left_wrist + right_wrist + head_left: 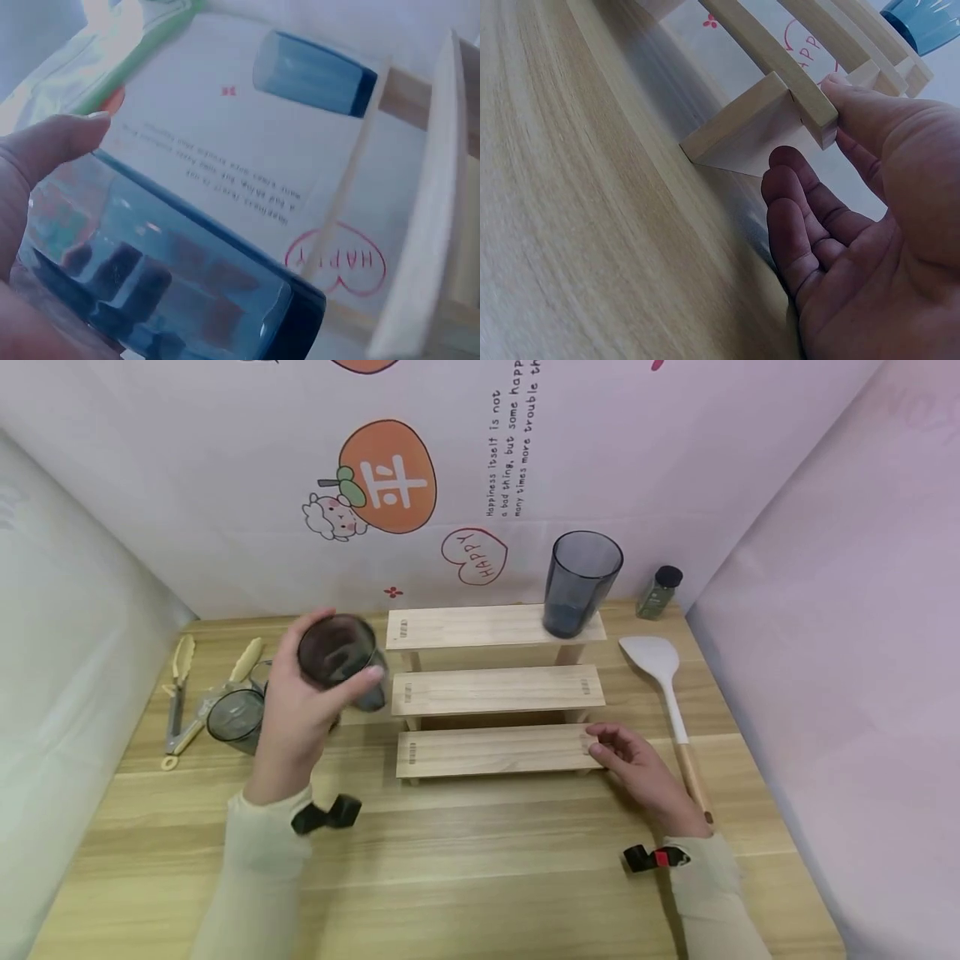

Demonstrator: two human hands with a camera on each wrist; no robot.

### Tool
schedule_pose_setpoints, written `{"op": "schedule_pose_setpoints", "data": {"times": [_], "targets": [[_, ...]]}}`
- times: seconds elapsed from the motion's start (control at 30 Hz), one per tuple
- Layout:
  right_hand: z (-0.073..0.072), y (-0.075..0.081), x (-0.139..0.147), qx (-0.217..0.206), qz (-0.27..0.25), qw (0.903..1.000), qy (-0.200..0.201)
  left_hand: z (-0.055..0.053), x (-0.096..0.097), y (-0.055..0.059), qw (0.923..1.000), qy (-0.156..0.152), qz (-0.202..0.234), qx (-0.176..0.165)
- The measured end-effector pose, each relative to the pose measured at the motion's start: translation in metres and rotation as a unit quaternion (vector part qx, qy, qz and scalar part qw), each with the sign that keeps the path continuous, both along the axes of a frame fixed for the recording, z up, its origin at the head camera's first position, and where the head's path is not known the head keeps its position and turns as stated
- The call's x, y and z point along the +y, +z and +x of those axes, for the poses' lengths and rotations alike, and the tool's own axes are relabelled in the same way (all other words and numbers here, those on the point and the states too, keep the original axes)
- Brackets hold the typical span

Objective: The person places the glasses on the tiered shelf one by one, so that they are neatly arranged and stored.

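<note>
My left hand [300, 702] grips a dark tinted drinking glass [337, 652], raised left of a three-tier wooden rack [495, 693]. In the left wrist view, the thumb lies along the near side of the glass [172, 255] and several fingers show through its wall. A taller glass of the same tint [581, 581] stands at the right end of the top tier. My right hand [637, 768] holds the right end of the lowest tier; in the right wrist view its thumb presses on the board [810, 105] while the other fingers curl below.
Left of the rack lie tongs [176, 702] and a second tong-like utensil [217, 702]. Another tinted glass [236, 718] stands beside them, partly behind my left arm. On the right are a white spatula [667, 685] with a wooden handle and a dark-capped spice jar [660, 593].
</note>
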State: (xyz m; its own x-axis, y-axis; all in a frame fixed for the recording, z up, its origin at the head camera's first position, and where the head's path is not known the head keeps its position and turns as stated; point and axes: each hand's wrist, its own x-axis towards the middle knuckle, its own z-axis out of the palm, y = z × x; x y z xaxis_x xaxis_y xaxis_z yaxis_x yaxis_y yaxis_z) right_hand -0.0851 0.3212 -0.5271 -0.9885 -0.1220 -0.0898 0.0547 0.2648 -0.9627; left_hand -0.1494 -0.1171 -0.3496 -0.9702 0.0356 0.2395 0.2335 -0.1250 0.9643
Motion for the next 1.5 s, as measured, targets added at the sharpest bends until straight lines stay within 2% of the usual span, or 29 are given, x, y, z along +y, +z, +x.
{"op": "schedule_pose_setpoints", "data": {"times": [0.13,0.27,0.4,0.57,0.87,1.0,1.17,1.23,1.33,1.43,1.5], "targets": [[0.000,0.001,0.001,0.002,-0.001,1.0000,0.001,-0.033,0.025,0.023,0.9960,-0.087,0.003,0.018],[-0.001,0.001,0.000,-0.007,-0.008,0.9999,0.004,-0.060,0.052,0.031,0.9881,-0.150,0.025,0.021],[-0.002,0.000,-0.003,-0.011,-0.013,0.9998,0.011,-0.078,0.077,0.030,0.9835,-0.180,0.014,0.016],[-0.002,-0.001,-0.003,-0.005,-0.013,0.9998,0.013,-0.091,0.100,0.030,0.9822,-0.187,-0.014,0.006],[0.000,0.000,0.000,-0.002,-0.014,0.9998,0.015,-0.101,0.124,0.028,0.9801,-0.197,-0.024,-0.010],[0.001,0.001,0.003,-0.006,-0.019,0.9997,0.011,-0.104,0.131,0.027,0.9793,-0.201,-0.028,-0.001],[0.002,0.001,0.005,-0.006,-0.018,0.9998,0.007,-0.105,0.132,0.024,0.9774,-0.211,-0.006,0.015],[0.002,0.001,0.004,-0.006,-0.018,0.9998,0.010,-0.102,0.126,0.023,0.9796,-0.199,0.002,0.024],[0.002,0.000,0.003,-0.006,-0.017,0.9998,0.011,-0.092,0.111,0.020,0.9858,-0.160,-0.007,0.048],[0.002,0.000,0.003,-0.007,-0.014,0.9998,0.009,-0.076,0.089,0.013,0.9899,-0.111,-0.042,0.078],[0.002,0.000,0.003,-0.010,-0.016,0.9998,0.003,-0.063,0.070,0.006,0.9894,-0.073,-0.084,0.092]]}}
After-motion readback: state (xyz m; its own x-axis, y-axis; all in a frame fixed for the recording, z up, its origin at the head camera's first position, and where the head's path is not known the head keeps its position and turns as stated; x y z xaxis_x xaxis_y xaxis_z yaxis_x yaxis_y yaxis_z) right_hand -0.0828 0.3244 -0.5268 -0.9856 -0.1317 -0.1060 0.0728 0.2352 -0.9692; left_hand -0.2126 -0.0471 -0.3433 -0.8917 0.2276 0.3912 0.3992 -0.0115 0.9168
